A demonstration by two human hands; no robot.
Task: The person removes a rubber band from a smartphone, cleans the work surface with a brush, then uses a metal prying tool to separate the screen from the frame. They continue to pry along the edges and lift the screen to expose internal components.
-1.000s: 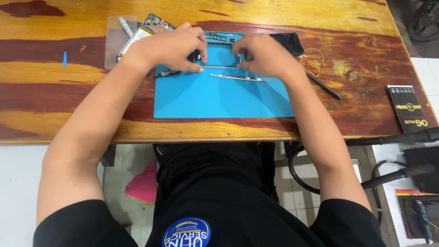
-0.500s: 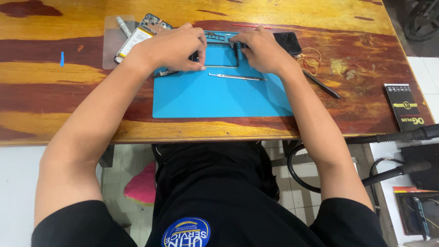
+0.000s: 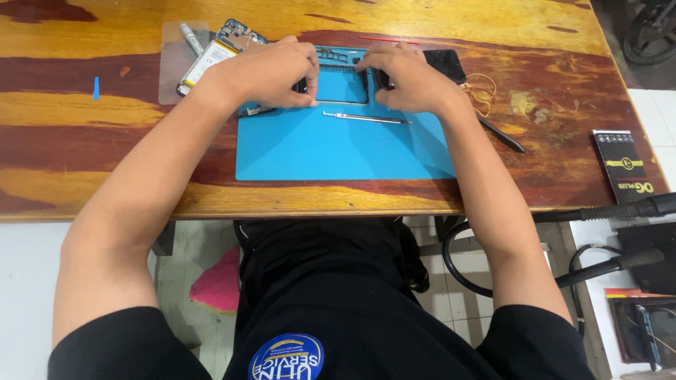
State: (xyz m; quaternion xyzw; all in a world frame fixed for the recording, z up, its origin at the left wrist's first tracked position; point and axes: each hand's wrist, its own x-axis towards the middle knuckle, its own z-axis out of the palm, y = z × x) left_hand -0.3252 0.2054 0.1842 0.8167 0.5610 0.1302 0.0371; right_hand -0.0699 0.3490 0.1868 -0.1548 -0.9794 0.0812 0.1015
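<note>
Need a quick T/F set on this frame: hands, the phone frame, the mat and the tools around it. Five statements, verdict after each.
1. Both hands rest on a black phone frame at the far edge of the blue mat. True.
2. The metal tweezers are held in the right hand. False: they lie on the mat, just near of the frame, untouched.
3. An opened phone with its battery showing lies beyond the left hand. True.
4. The mat lies on a white tiled table. False: it lies on a varnished wooden table.
5. A small black box sits at the table's right edge. True.
</note>
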